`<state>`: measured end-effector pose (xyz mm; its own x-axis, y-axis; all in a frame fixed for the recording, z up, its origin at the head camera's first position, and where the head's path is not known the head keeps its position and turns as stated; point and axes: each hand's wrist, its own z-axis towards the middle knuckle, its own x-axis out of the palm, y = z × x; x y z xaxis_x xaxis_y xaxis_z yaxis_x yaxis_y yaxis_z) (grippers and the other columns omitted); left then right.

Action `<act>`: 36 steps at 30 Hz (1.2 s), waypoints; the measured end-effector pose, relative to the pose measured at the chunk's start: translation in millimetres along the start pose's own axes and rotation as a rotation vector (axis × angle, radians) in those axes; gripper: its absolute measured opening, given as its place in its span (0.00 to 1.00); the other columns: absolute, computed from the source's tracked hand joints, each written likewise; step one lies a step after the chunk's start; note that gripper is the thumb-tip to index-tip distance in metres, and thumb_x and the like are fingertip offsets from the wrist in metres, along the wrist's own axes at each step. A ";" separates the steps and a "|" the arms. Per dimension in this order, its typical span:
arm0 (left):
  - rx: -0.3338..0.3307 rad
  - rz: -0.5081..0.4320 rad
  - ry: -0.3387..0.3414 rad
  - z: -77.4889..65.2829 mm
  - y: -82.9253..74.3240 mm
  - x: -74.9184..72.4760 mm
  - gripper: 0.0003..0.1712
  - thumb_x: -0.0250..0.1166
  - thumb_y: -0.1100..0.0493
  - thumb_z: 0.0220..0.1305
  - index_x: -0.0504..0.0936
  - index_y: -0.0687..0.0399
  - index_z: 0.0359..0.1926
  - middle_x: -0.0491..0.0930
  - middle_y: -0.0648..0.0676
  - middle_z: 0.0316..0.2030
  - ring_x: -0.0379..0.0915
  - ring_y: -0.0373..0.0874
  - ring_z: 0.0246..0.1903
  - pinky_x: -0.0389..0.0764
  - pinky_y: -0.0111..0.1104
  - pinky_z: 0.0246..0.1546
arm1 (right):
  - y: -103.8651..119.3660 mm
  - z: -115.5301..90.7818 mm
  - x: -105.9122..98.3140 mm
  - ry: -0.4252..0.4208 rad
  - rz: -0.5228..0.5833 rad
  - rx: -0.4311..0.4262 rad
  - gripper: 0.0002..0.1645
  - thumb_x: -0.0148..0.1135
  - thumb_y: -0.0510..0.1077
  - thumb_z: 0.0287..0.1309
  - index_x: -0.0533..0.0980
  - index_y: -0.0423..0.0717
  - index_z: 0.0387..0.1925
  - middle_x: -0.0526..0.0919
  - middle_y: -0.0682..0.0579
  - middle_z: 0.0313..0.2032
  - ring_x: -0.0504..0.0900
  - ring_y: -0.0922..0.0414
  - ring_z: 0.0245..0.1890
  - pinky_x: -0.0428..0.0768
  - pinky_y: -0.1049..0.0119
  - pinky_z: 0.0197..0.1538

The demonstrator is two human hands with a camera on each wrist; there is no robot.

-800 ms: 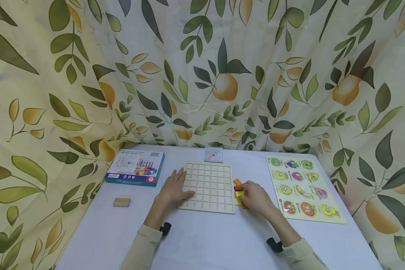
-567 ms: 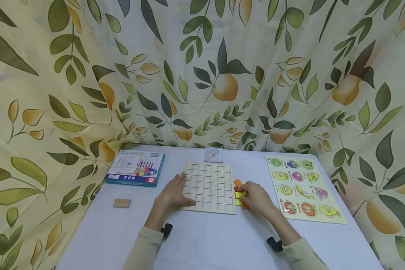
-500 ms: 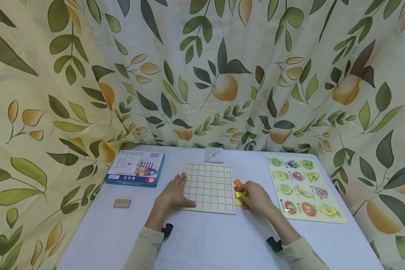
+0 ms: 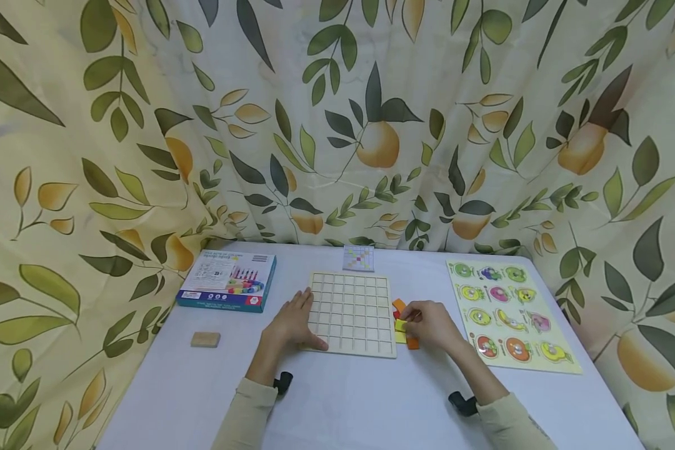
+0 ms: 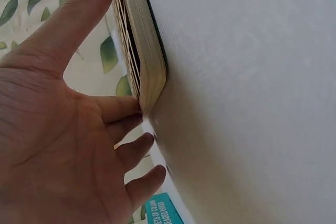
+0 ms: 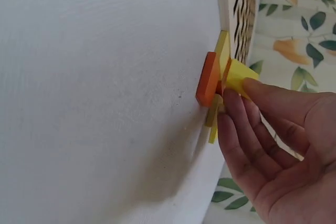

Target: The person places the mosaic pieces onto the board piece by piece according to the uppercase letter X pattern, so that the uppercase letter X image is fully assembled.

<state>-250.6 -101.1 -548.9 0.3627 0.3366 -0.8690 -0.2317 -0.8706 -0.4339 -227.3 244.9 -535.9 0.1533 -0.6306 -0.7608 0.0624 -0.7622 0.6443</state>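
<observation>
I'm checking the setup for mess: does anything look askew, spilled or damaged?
I see no spill or damage. The only untidy spot is the coloured tiles beside the gridded board: they lie bunched at mixed angles, not in rows, where the right hand pinches a yellow tile.

Head view looks down at the table [image 4: 365, 406]; close wrist views share the board [image 4: 351, 314].

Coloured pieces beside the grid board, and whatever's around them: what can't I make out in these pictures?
Head view: the count of coloured pieces; the right hand hides part of them.
Head view: any fine detail on the small card; too small.
Left wrist view: most of the box; cut off by the bottom edge.
</observation>
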 end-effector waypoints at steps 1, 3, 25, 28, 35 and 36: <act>-0.003 0.005 0.001 -0.7 -0.9 -0.9 0.78 0.85 0.34 0.42 0.51 0.65 0.82 0.46 0.61 0.83 0.39 0.58 0.82 0.48 0.53 0.80 | -0.7 0.9 -0.9 -0.002 0.002 -0.001 0.05 0.74 0.35 0.58 0.85 0.45 0.36 0.83 0.54 0.29 0.80 0.56 0.29 0.82 0.67 0.31; -0.004 0.009 -0.003 -1.6 -1.9 -2.1 0.78 0.85 0.33 0.41 0.51 0.66 0.81 0.46 0.61 0.83 0.39 0.58 0.82 0.49 0.53 0.80 | -1.4 2.8 -2.4 -0.010 0.007 -0.002 0.04 0.73 0.35 0.59 0.86 0.45 0.36 0.83 0.55 0.30 0.79 0.56 0.30 0.81 0.67 0.31; -0.019 0.022 0.000 -2.2 -5.7 -2.8 0.79 0.85 0.33 0.41 0.52 0.65 0.81 0.47 0.61 0.83 0.40 0.58 0.82 0.48 0.54 0.80 | 29.6 49.7 7.1 -0.133 0.237 -0.090 0.09 0.77 0.38 0.58 0.88 0.45 0.41 0.91 0.51 0.40 0.89 0.55 0.36 0.88 0.64 0.36; -0.023 0.024 0.002 -2.3 -5.8 -3.5 0.79 0.85 0.33 0.41 0.52 0.65 0.81 0.47 0.61 0.83 0.40 0.58 0.82 0.48 0.54 0.80 | 31.8 57.9 11.0 -0.128 0.269 -0.080 0.09 0.78 0.39 0.58 0.88 0.46 0.41 0.91 0.51 0.39 0.89 0.55 0.36 0.88 0.64 0.38; -0.029 0.026 -0.002 -2.1 -5.7 -2.8 0.79 0.85 0.33 0.39 0.52 0.65 0.81 0.48 0.61 0.82 0.40 0.58 0.82 0.48 0.54 0.80 | 41.0 77.6 23.0 -0.103 0.318 -0.085 0.09 0.79 0.38 0.56 0.88 0.44 0.40 0.91 0.51 0.37 0.89 0.55 0.35 0.87 0.63 0.41; -0.031 0.026 -0.003 -1.8 -5.6 -2.6 0.79 0.85 0.33 0.39 0.52 0.65 0.81 0.48 0.61 0.82 0.40 0.58 0.82 0.48 0.54 0.80 | 43.1 80.1 24.9 -0.099 0.318 -0.096 0.09 0.79 0.38 0.56 0.88 0.44 0.40 0.91 0.51 0.37 0.89 0.55 0.35 0.88 0.63 0.42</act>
<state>-248.6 -97.7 -543.7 0.3546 0.3149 -0.8804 -0.2128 -0.8897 -0.4040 -299.8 184.7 -533.3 0.0843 -0.8490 -0.5217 0.1202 -0.5110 0.8511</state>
